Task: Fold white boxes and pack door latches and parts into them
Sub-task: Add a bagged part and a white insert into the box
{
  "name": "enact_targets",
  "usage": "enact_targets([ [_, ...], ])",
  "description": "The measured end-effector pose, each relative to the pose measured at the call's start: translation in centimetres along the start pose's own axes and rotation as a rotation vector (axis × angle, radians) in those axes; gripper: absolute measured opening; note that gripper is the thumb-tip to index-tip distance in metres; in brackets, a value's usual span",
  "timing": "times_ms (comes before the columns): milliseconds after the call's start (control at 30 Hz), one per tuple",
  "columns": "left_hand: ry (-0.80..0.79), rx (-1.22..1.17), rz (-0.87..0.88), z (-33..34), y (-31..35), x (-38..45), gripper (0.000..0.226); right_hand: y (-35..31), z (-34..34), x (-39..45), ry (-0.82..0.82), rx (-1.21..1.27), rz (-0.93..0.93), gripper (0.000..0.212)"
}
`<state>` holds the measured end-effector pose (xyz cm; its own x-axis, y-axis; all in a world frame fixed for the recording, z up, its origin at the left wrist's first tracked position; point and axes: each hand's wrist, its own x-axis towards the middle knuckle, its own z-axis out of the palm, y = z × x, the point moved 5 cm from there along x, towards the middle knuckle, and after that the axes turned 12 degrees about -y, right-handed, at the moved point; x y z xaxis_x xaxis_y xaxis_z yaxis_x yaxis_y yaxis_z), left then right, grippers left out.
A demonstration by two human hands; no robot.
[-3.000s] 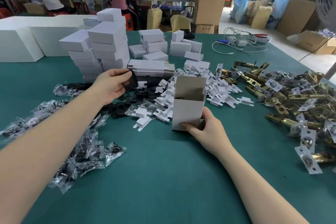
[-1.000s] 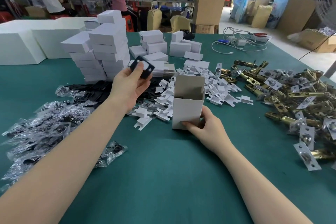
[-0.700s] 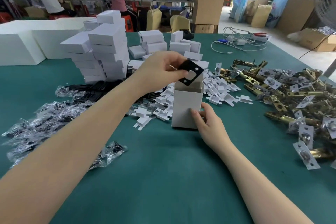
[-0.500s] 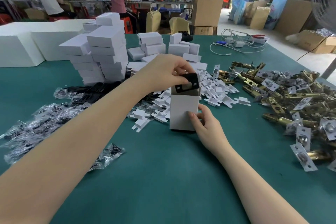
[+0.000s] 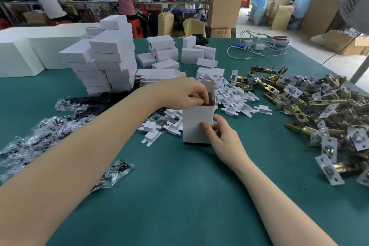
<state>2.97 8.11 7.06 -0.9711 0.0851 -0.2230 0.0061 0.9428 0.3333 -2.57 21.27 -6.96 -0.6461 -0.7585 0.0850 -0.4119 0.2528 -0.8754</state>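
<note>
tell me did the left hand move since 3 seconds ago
Yes. The left hand went from beside the stack of white boxes rightward to the top of the open box, which the right hand holds.

The upright box (image 5: 196, 124) is flanked on the surface (image 5: 179, 195) by latches (image 5: 319, 110) to its right, bagged parts (image 5: 40, 138) to its left, and stacked boxes (image 5: 107, 64) behind-left.
</note>
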Motion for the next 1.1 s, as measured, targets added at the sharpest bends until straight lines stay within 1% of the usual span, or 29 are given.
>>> enact_targets([
  [33,0.014,0.029,-0.002,0.1,0.0,-0.1,0.023,0.0,0.0,0.0,-0.001,0.003,-0.003,0.036],
  [67,0.063,0.052,0.001,0.3,-0.1,-0.3,0.025,0.0,0.0,0.0,0.0,0.007,-0.005,0.036],
  [100,0.169,0.057,0.017,0.4,-0.2,-0.6,0.026,0.0,-0.1,0.0,0.003,0.011,-0.007,0.034],
  [133,0.329,0.014,0.047,0.6,-0.5,-1.2,0.026,-0.1,0.0,0.0,0.003,0.012,-0.013,0.032],
  [200,0.715,-0.206,0.107,1.9,-1.8,-3.1,0.027,-0.4,-0.1,0.0,0.006,0.008,-0.04,0.024],
  [233,0.862,-0.339,0.09,3.1,-2.7,-3.9,0.031,-0.5,-0.1,-0.1,0.005,0.009,-0.052,0.023],
  [267,0.925,-0.472,0.052,4.5,-3.7,-4.4,0.04,-0.6,0.0,-0.1,0.006,0.01,-0.063,0.025],
  [300,0.883,-0.62,0.027,6.1,-4.5,-4.3,0.049,-0.7,-0.1,-0.1,0.007,0.009,-0.071,0.028],
  [333,0.771,-0.764,0.026,7.6,-5.0,-3.8,0.057,-0.7,-0.1,-0.1,0.007,0.006,-0.073,0.029],
  [367,0.637,-0.848,0.042,8.9,-5.3,-3.2,0.061,-0.7,-0.1,-0.2,0.007,0.004,-0.07,0.03],
  [400,0.525,-0.855,0.07,10.1,-5.3,-2.8,0.062,-0.7,-0.1,-0.2,0.009,-0.001,-0.07,0.032],
  [433,0.458,-0.82,0.092,10.9,-5.1,-2.6,0.062,-0.6,-0.1,-0.3,0.01,-0.008,-0.079,0.033],
  [467,0.44,-0.785,0.096,11.4,-5.0,-2.6,0.063,-0.6,0.0,-0.5,0.005,-0.018,-0.096,0.033],
  [500,0.454,-0.774,0.087,11.7,-5.1,-2.7,0.062,-0.7,0.1,-0.7,-0.007,-0.023,-0.113,0.032],
  [600,0.488,-0.799,0.102,12.2,-5.2,-3.6,0.052,-0.8,0.4,-0.9,-0.05,-0.023,-0.131,0.032],
  [667,0.494,-0.718,0.098,12.1,-5.0,-4.0,0.046,-0.8,0.4,-0.8,-0.051,-0.031,-0.12,0.034],
  [733,0.597,-0.606,0.036,11.2,-5.1,-4.8,0.042,-0.4,0.3,-0.6,-0.038,-0.017,-0.097,0.034],
  [800,0.764,-0.503,-0.115,9.3,-6.4,-6.5,0.04,-0.2,0.3,-0.5,-0.019,-0.04,-0.083,0.036],
  [833,0.805,-0.39,-0.223,8.3,-7.3,-7.7,0.039,-0.1,0.3,-0.4,-0.013,-0.059,-0.078,0.037],
  [867,0.793,-0.238,-0.36,7.5,-8.5,-9.0,0.037,-0.1,0.4,-0.4,-0.01,-0.069,-0.075,0.038],
  [900,0.738,-0.089,-0.517,6.9,-9.9,-10.3,0.035,-0.1,0.4,-0.4,-0.009,-0.07,-0.073,0.038],
  [933,0.644,0.039,-0.691,6.7,-11.4,-11.5,0.034,0.0,0.4,-0.4,-0.011,-0.065,-0.07,0.037],
  [1000,0.363,0.18,-1.01,7.1,-14.1,-13.7,0.032,0.0,0.3,-0.3,-0.015,-0.052,-0.065,0.037],
  [1033,0.247,0.174,-1.101,7.5,-15.0,-14.4,0.03,0.0,0.3,-0.3,-0.018,-0.047,-0.063,0.037],
  [1067,0.179,0.143,-1.141,7.7,-15.6,-14.9,0.027,0.0,0.3,-0.3,-0.021,-0.045,-0.062,0.037],
  [1100,0.15,0.118,-1.149,7.8,-16.0,-15.1,0.025,0.0,0.3,-0.3,-0.023,-0.043,-0.059,0.037],
])
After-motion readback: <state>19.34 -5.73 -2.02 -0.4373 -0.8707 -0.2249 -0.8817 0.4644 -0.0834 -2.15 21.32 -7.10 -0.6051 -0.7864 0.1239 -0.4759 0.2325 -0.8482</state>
